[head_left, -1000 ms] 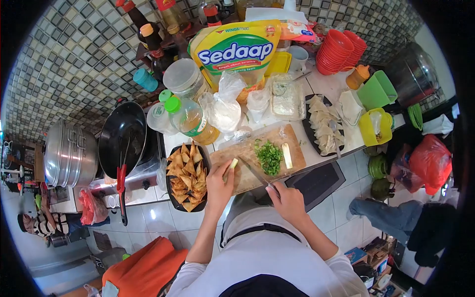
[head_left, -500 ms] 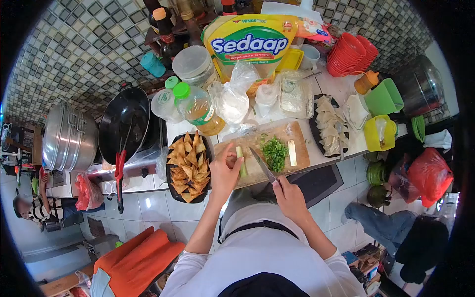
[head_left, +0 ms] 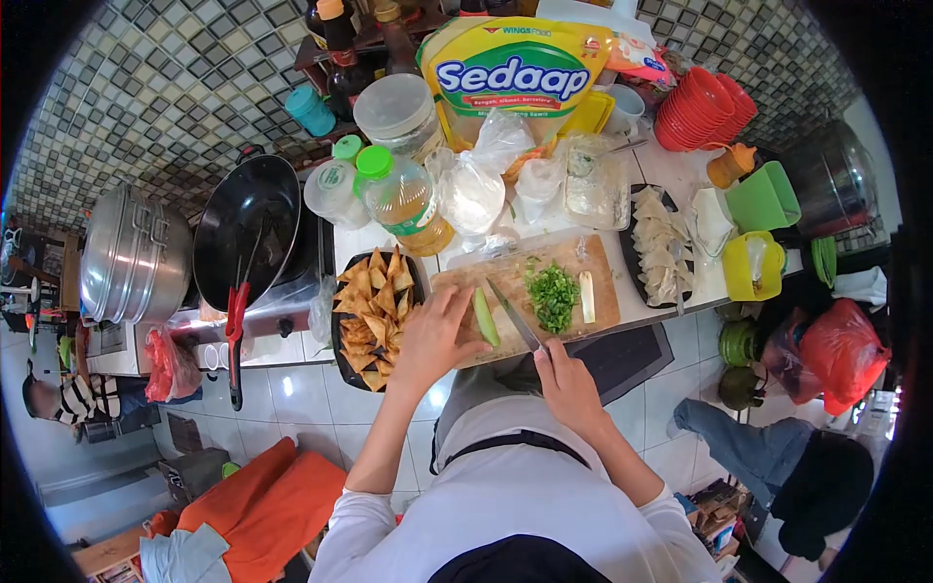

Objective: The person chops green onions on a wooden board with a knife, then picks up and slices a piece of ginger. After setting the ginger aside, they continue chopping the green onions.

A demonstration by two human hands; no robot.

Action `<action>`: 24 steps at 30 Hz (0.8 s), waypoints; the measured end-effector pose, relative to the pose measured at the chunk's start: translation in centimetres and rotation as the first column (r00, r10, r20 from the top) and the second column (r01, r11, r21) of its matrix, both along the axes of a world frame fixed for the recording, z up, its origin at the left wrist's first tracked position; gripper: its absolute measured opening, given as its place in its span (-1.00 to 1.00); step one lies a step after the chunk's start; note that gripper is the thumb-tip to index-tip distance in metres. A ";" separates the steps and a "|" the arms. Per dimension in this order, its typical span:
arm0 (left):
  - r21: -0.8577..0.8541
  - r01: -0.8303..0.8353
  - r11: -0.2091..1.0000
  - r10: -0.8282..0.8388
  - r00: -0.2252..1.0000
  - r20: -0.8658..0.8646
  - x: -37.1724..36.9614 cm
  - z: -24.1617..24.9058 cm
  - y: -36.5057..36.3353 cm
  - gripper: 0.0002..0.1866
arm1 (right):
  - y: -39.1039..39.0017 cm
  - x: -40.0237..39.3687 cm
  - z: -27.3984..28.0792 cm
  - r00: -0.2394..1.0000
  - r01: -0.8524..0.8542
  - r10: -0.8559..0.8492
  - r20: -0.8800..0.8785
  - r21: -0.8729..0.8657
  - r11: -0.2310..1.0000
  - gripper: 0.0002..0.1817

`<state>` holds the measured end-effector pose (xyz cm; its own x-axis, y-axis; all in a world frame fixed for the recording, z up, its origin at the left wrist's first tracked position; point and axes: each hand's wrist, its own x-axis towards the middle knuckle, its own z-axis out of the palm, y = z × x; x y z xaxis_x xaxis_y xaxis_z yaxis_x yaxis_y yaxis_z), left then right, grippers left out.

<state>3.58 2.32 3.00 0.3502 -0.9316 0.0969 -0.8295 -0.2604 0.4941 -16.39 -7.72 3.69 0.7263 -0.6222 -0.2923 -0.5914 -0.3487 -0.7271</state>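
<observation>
My right hand [head_left: 566, 377] grips a knife [head_left: 516, 317], its blade pointing up and left over the wooden cutting board [head_left: 604, 282]. Left of the blade, a length of green vegetable [head_left: 486, 317] lies slanted on the board. My left hand [head_left: 437, 337] rests at the board's left end, fingers apart, its thumb near the lower end of that green piece. Finely chopped greens [head_left: 554, 298] form a heap right of the knife. Beside the heap lies a pale white stalk piece [head_left: 587, 296].
Fried triangular pastries [head_left: 386, 298] fill a black plate at left. A wok [head_left: 248, 221] with red-handled tongs sits on the stove. Behind the board stand an oil bottle [head_left: 400, 199] and plastic bags. Folded dumplings [head_left: 659, 248] lie on a dark plate at right. Another person bends at far right.
My left hand has loosened its fingers from the green piece and shifted left. The piece now lies tilted with its darker green side up. The knife stays in my right hand.
</observation>
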 end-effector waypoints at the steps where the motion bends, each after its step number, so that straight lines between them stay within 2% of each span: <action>1: 0.022 -0.022 1.000 0.022 1.000 0.005 -0.4 0.0 -0.2 -0.19 | 0.0 0.0 -0.1 1.000 0.013 -0.013 0.014 0.009 1.000 -0.70; 5: 0.014 -0.106 0.994 0.105 0.994 0.038 -2.0 -0.9 -0.3 -0.21 | 0.5 0.3 -0.1 1.000 0.017 -0.018 0.022 0.012 1.000 -0.69; 8: -0.050 -0.158 0.986 0.159 0.987 0.035 -2.7 -1.3 -0.1 -0.21 | 1.1 0.7 0.1 0.999 -0.001 0.001 -0.039 0.007 1.000 -0.69; 14: -0.113 -0.211 0.971 0.213 0.977 0.001 -3.5 -2.4 0.1 -0.22 | 2.0 0.9 0.0 0.994 -0.052 0.038 -0.103 -0.141 0.989 -0.72; 17: -0.136 -0.238 0.962 0.238 0.971 -0.016 -3.9 -2.8 0.2 -0.21 | 2.2 1.1 0.4 0.998 -0.052 0.041 -0.056 -0.198 0.979 -0.74; 24: -0.116 -0.269 0.956 0.265 0.963 -0.048 -4.0 -3.2 0.1 -0.20 | 2.9 1.8 1.1 0.974 -0.114 0.047 -0.222 -0.300 0.947 -0.66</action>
